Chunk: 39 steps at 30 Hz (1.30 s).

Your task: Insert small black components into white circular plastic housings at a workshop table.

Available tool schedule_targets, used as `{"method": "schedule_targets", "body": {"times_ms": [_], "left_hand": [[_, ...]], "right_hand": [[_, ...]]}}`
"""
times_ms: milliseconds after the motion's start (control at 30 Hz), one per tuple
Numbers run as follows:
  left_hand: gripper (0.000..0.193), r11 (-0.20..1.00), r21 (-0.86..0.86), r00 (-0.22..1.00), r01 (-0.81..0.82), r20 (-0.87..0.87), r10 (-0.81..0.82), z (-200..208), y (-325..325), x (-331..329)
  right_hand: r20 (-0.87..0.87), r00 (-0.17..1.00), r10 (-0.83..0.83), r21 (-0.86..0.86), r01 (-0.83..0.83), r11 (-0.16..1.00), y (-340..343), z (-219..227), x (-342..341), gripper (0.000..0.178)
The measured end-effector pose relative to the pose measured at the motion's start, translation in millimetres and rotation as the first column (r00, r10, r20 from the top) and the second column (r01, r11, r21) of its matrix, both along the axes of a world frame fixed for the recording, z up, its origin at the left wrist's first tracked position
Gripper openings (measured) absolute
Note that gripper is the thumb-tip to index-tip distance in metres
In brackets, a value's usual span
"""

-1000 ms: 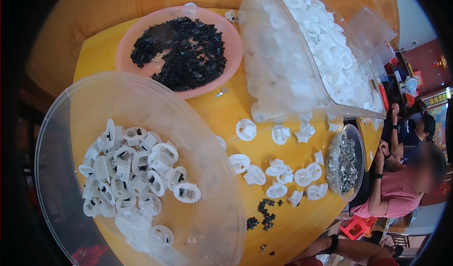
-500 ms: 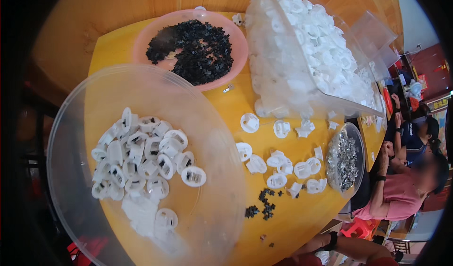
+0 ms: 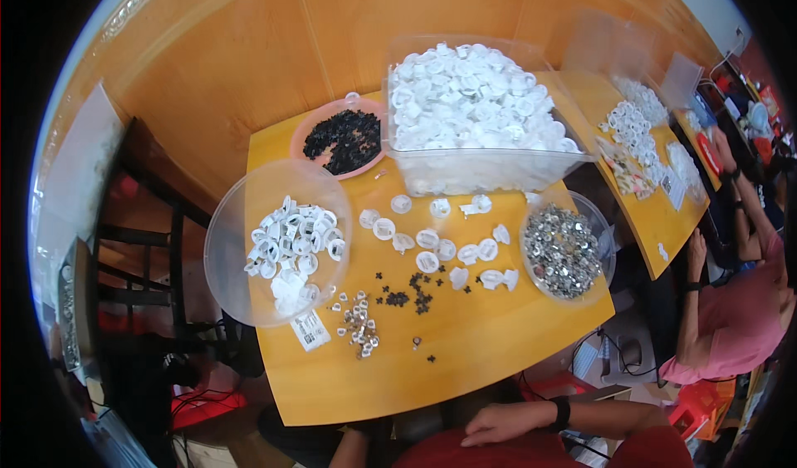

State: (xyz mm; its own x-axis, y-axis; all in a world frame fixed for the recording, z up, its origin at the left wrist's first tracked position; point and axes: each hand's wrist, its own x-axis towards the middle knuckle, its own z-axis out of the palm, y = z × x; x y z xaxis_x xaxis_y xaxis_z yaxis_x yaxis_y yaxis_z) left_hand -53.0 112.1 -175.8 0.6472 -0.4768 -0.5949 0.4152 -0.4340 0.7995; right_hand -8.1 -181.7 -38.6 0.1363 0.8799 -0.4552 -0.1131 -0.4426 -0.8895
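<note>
My right hand (image 3: pixel 501 423), with a black band at the wrist, rests over my red clothing below the table's front edge. It appears empty, its fingers loosely extended. Of my left arm, only the forearm (image 3: pixel 349 450) shows at the lower edge; its hand is hidden under the table edge. Nearest on the yellow table (image 3: pixel 465 368) are small metal pieces (image 3: pixel 361 327) and black cross-shaped pieces (image 3: pixel 421 294). Beyond them lie loose round white plastic parts (image 3: pixel 427 260). A clear round tub (image 3: pixel 220 260) at left holds similar white parts, some with dark inserts.
A pink plate (image 3: pixel 296 140) of black pieces and a large clear bin (image 3: pixel 490 165) heaped with white parts stand at the back. A clear bowl (image 3: pixel 608 260) of metal pieces sits right. People work at right, one in pink (image 3: pixel 730 327). A dark chair (image 3: pixel 137 235) stands left.
The view has drawn back and levelled, so the table looks smaller and its front edge shows. My right hand and left forearm have come into view. The small metal pieces beside the tub now show.
</note>
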Motion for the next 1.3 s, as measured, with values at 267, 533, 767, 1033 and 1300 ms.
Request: {"method": "schedule_targets", "body": {"times_ms": [267,533,767,1033,1300], "left_hand": [[0.015,1.0,-0.008,0.928,0.009,0.373,-0.005,203.8,-45.4,14.1],[0.025,0.88,0.255,0.726,-0.4,0.674,0.135,229.0,-87.2,104.6],[0.029,0.821,0.319,0.713,-0.474,0.686,0.144,206.5,-95.6,122.1],[0.035,0.379,-0.366,0.493,-0.85,-0.298,0.818,209.7,-66.9,71.7],[0.081,0.427,-0.509,0.541,-0.747,-0.093,0.836,224.1,-102.5,68.3]], "right_hand": [[-0.169,0.819,-0.548,0.019,0.558,0.829,8.5,79.0,54.3,0.028],[-0.381,0.493,-0.782,0.14,0.867,0.479,23.3,69.9,100.8,0.043],[-0.509,0.329,-0.796,0.027,0.93,0.367,9.8,79.7,112.4,0.048],[-0.391,0.56,-0.73,0.16,0.823,0.545,-7.2,63.0,103.9,0.031],[0.308,0.616,-0.725,0.503,0.542,0.673,36.1,90.1,66.2,0.032]]}}
